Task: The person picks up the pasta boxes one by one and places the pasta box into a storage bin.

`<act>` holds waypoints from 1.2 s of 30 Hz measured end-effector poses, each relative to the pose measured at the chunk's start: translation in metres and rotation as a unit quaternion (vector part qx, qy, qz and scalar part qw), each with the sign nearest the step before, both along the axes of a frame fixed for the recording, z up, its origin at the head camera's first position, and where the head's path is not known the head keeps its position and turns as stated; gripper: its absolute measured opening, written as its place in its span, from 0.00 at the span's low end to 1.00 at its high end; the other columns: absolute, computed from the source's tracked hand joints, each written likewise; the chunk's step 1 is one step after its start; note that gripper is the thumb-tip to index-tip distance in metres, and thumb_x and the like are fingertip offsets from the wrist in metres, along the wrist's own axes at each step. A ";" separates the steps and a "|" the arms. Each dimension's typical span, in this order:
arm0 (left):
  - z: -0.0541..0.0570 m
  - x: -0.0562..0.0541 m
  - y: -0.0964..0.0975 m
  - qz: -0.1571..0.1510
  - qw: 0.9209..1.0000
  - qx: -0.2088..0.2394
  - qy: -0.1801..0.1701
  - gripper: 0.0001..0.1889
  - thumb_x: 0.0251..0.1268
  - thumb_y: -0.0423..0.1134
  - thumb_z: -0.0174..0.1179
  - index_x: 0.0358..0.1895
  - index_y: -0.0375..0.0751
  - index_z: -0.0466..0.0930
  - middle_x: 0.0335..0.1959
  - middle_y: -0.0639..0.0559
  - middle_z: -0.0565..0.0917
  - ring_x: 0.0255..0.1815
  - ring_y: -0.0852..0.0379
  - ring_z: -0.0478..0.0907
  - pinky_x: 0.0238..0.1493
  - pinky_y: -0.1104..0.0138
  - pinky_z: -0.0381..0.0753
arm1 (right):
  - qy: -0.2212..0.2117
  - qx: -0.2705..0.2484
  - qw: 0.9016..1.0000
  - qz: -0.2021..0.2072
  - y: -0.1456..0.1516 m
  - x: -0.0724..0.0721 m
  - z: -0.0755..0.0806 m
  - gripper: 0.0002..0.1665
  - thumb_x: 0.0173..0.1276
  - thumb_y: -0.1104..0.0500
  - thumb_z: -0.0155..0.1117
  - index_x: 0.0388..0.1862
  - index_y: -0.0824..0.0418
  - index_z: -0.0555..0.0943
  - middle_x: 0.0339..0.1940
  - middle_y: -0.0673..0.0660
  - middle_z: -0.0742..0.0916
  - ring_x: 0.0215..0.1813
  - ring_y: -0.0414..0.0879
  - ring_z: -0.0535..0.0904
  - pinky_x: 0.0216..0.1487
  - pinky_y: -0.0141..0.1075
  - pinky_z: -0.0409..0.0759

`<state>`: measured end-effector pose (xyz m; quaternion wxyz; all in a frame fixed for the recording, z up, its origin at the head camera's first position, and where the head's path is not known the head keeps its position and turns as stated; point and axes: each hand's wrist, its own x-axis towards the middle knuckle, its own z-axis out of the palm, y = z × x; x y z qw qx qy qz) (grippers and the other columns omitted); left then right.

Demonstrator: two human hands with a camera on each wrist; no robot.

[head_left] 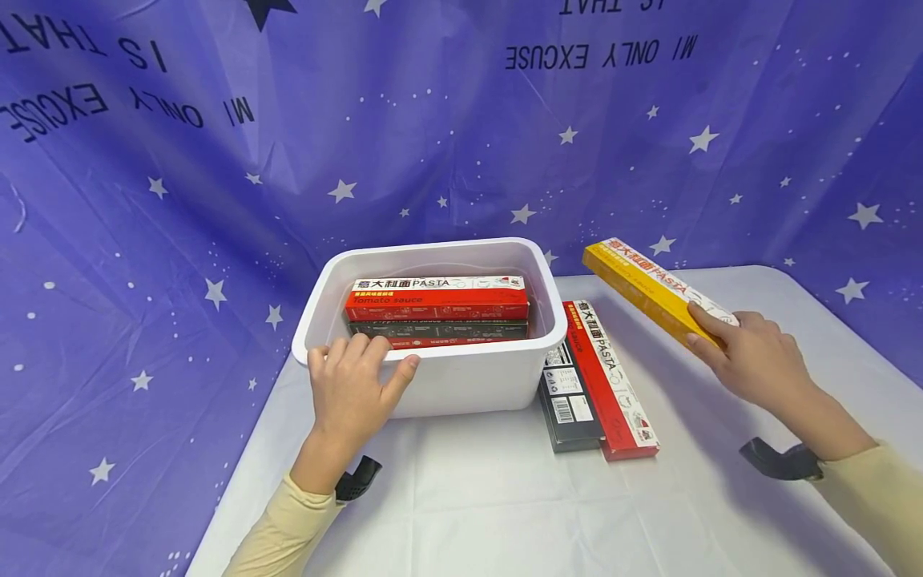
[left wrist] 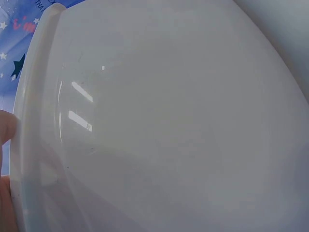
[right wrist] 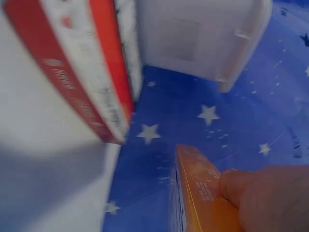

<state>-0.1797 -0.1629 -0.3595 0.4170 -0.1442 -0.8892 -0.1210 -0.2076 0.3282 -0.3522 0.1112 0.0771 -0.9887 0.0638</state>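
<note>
My left hand [head_left: 351,390] grips the near rim of a white plastic bin [head_left: 461,383], fingers over the edge and thumb along the outside. In the left wrist view the bin's wall [left wrist: 169,116] fills most of the picture. My right hand [head_left: 763,357] holds a yellow pasta box [head_left: 649,292] by its near end, raised above the table to the right of the bin. The right wrist view shows the yellow box's orange-looking side [right wrist: 205,188] under the thumb. Inside the bin lie a red tomato sauce pasta box [head_left: 436,300] and a dark box [head_left: 440,329], among others partly hidden by the rim.
Right of the bin, a red pasta box [head_left: 613,381] and a black box [head_left: 572,405] with a barcode lie side by side on the white tablecloth [head_left: 505,497]. A purple star-patterned curtain [head_left: 447,144] hangs behind the table.
</note>
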 end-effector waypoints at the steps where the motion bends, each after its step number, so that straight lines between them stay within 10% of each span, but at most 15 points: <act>1: 0.000 0.000 0.000 0.000 1.000 0.000 0.000 0.41 0.75 0.73 0.33 0.29 0.37 0.78 0.23 0.40 0.79 0.26 0.39 0.70 0.37 0.47 0.60 | 0.000 0.003 1.000 0.006 -0.001 -0.003 0.007 0.36 0.75 0.48 0.59 0.78 0.56 0.66 0.50 0.81 0.78 0.41 0.73 0.77 0.31 0.54 0.72; 16: 0.000 -0.001 0.000 0.000 1.000 0.000 0.007 0.41 0.75 0.73 0.33 0.29 0.37 0.79 0.23 0.41 0.79 0.26 0.39 0.71 0.37 0.48 0.61 | 0.008 0.033 0.997 0.072 -0.044 -0.026 0.089 0.33 0.78 0.47 0.57 0.78 0.52 0.66 0.48 0.75 0.80 0.41 0.61 0.74 0.30 0.44 0.68; 36: -0.001 -0.002 0.000 0.002 1.000 0.001 0.009 0.42 0.74 0.73 0.33 0.30 0.38 0.79 0.24 0.41 0.80 0.26 0.39 0.72 0.37 0.47 0.61 | -0.025 0.026 0.985 0.169 -0.121 -0.040 0.118 0.34 0.75 0.46 0.60 0.78 0.44 0.66 0.61 0.70 0.80 0.54 0.60 0.74 0.39 0.44 0.70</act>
